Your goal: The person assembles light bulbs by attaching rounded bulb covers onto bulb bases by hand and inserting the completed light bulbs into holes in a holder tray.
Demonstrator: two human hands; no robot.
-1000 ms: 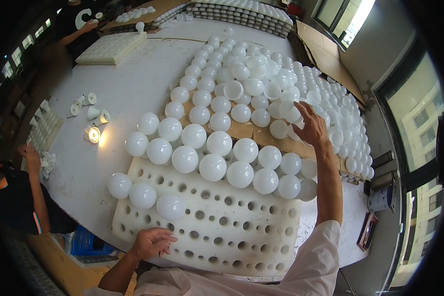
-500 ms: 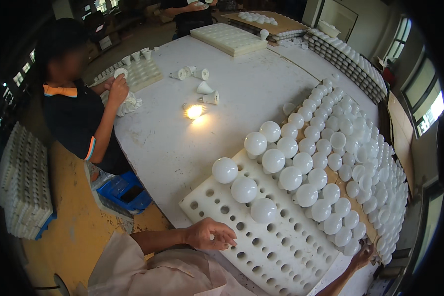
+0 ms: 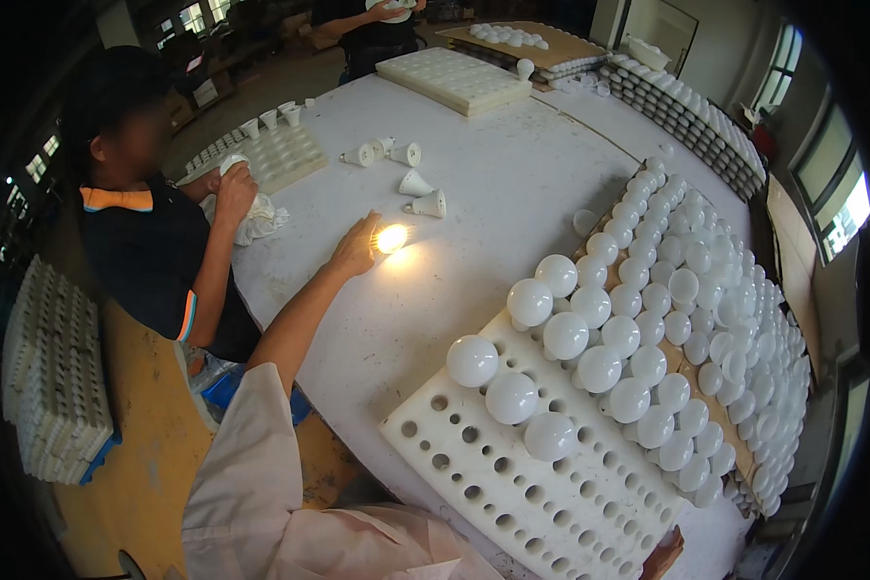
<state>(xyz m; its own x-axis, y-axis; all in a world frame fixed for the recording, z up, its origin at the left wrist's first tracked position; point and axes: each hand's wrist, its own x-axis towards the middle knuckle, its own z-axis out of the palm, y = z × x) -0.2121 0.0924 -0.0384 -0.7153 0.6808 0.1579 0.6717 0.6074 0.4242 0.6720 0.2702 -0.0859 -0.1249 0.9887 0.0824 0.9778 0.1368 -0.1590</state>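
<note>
A lit LED bulb (image 3: 391, 239) glows yellow on the white table. My left hand (image 3: 358, 248) reaches far across to it, its fingers closed at the bulb's base end, which they hide. My right hand (image 3: 663, 556) is low at the near right edge of a white foam tray (image 3: 454, 493) full of round holes; its fingers are mostly hidden. Several glossy white round bulbs (image 3: 512, 397) stand in the tray's far and right side. Beyond the lit bulb lie several unlit white bulb bodies (image 3: 425, 204).
Many white globe covers (image 3: 684, 283) crowd a cardboard sheet on the right. A co-worker (image 3: 155, 242) at the left holds a white piece over a cloth, beside another foam tray (image 3: 285, 159). A foam block (image 3: 454, 80) and stacked trays (image 3: 686, 126) stand at the back.
My left hand has moved from above the foam tray forward and left to the lit bulb. My right hand has moved nearer, from the globes to the tray's edge. The view has shifted slightly.
</note>
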